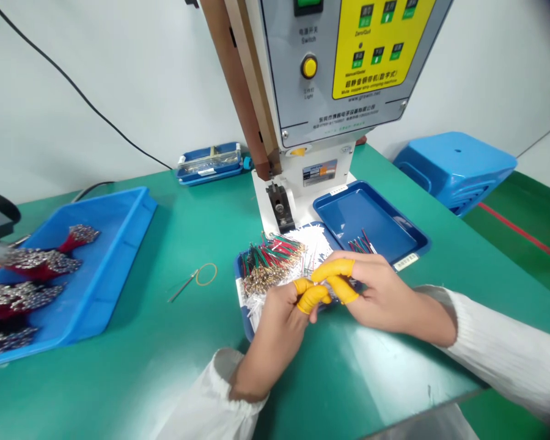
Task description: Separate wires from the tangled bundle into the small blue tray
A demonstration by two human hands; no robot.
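Observation:
My left hand and my right hand meet over the near edge of a small blue tray. Yellow finger cots cover the thumb and forefinger of each. Both pinch at the same spot; a small pale bit shows between the fingertips, but its kind is hidden. Beneath and beyond them, the tray holds a pile of short red, green and black wires with brass-coloured ends. Thin white strips lie beside the wires. A second dark blue tray adjoins on the right, with a few wires at its near side.
Behind the trays stands a crimping machine with a black die block. At left, a large blue bin holds bundled red wires. A loose wire loop lies on the green table. A blue stool stands at right.

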